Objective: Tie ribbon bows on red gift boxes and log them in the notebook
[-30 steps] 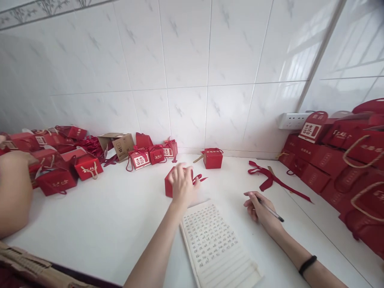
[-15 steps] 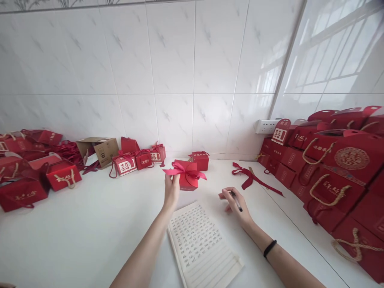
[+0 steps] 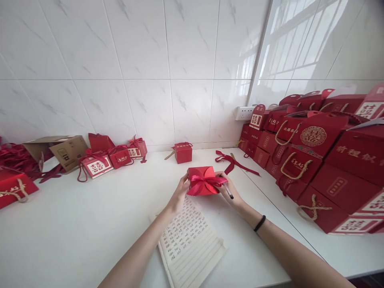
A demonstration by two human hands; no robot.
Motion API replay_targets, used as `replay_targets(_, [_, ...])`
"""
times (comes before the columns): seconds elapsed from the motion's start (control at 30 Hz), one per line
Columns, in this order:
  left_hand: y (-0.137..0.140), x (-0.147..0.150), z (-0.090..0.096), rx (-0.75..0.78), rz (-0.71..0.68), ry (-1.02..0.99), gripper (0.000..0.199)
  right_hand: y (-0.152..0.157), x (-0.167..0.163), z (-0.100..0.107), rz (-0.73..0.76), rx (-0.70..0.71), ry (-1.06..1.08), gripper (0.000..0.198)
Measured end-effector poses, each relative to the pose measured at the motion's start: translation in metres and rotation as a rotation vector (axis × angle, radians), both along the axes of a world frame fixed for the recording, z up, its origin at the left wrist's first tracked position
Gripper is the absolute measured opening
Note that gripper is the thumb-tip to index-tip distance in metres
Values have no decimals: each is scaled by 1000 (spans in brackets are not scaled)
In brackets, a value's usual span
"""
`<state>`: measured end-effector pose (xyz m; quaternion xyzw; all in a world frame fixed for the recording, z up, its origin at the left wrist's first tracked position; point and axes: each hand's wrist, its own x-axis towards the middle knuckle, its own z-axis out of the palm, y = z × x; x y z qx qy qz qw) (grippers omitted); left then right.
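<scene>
A small red gift box (image 3: pixel 195 173) with a pink-red ribbon bow (image 3: pixel 204 181) on top is between my two hands, above the far end of the notebook. My left hand (image 3: pixel 180 194) grips the box's left side. On the right side, my right hand (image 3: pixel 230 191) holds the box too, with a black pen (image 3: pixel 229 191) tucked in the same hand. Fingertips of both hands are partly hidden by the box. The open notebook (image 3: pixel 198 256), its upper lines filled with handwriting, lies on the white table (image 3: pixel 90 236) beneath my forearms.
Stacked red boxes with rope handles (image 3: pixel 300 160) fill the right side. Loose dark red ribbon (image 3: pixel 237 162) lies near the wall, beside another red box (image 3: pixel 183 153). At left are several tied boxes (image 3: pixel 97 165), a cardboard carton (image 3: pixel 67 154) and a ribbon pile (image 3: pixel 18 160).
My right hand has moved from beside the notebook to the bowed box and now grips it. The box has come nearer and turned. The view has swung to the right.
</scene>
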<state>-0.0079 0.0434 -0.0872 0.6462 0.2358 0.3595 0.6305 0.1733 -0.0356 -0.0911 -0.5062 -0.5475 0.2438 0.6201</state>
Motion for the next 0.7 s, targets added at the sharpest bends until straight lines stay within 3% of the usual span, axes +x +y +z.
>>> replay_targets(0.07, [3,-1,2,-24,-73,-17,72,0,2,1,3,-11,-7,38])
replay_targets(0.2, [-1,-3,11,-21,-44,64,75,-5,-4,4,29,-35,-13,37])
replay_targets(0.43, [1,-9,16,19,-97,100,55,-11,-5,10,240,-66,155,26])
replay_targets(0.53, [4,-11,14,-1,-94,81,49,-10,-1,10,253,-89,168,19])
replay_targets(0.7, [2,-12,17,-28,-3,103,41,-12,1,16,368,-114,107,34])
